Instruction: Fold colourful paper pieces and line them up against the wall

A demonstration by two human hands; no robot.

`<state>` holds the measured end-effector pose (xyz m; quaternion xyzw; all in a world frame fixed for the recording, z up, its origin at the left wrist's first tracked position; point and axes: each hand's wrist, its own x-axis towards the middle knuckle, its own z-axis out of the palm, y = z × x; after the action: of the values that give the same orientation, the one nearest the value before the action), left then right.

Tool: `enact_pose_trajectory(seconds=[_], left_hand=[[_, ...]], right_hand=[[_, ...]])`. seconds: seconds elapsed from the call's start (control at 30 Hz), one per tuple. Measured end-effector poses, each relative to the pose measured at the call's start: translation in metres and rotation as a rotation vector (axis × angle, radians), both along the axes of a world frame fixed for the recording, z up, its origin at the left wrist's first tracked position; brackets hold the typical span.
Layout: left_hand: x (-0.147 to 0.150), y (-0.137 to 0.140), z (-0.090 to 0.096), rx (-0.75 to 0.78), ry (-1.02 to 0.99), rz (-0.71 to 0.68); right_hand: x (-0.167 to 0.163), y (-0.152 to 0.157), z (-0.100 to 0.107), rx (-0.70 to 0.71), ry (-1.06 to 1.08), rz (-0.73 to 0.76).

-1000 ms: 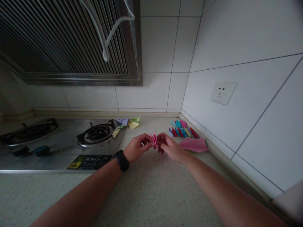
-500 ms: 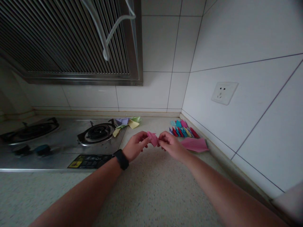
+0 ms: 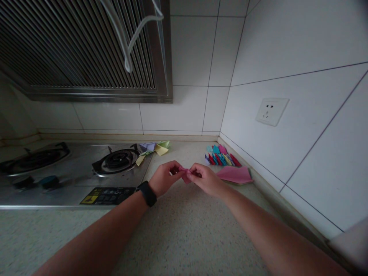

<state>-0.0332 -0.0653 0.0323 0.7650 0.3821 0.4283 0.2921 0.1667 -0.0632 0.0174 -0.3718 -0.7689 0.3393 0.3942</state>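
Note:
A small folded piece of pink paper (image 3: pixel 186 177) is pinched between both hands above the speckled counter (image 3: pixel 184 230). My left hand (image 3: pixel 166 177) grips its left side with thumb and fingers; a black watch is on that wrist. From the right, my right hand (image 3: pixel 205 178) pinches the other side, its fingertips close to the left ones. Much of the paper is hidden by the fingers. Just beyond my right hand lies a flat pink paper stack (image 3: pixel 235 174), and behind it are several small folded paper pieces (image 3: pixel 222 159) in mixed colours, set in a row.
Purple, yellow and green folded papers (image 3: pixel 155 147) lie by the right edge of the gas stove (image 3: pixel 71 168). Overhead hangs a range hood (image 3: pixel 86 94) with a pale cable (image 3: pixel 126 50). A tiled wall with a socket (image 3: pixel 271 111) bounds the right side.
The pink paper has turned in my fingers, with a flap now hanging down below them. My right hand has shifted slightly left, bringing the fingertips closer together.

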Motion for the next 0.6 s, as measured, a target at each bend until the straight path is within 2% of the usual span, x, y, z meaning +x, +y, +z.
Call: enact_pose_trajectory(seconds=[0.4,0.6], left_hand=[[0.0,-0.008,0.007,0.372,0.258,0.141],[-0.002,-0.012,0.011,0.405,0.316,0.161]], right_hand=[[-0.004,-0.002,0.002,-0.015,0.037,-0.002],[-0.003,-0.003,0.004,-0.025,0.064,0.002]])
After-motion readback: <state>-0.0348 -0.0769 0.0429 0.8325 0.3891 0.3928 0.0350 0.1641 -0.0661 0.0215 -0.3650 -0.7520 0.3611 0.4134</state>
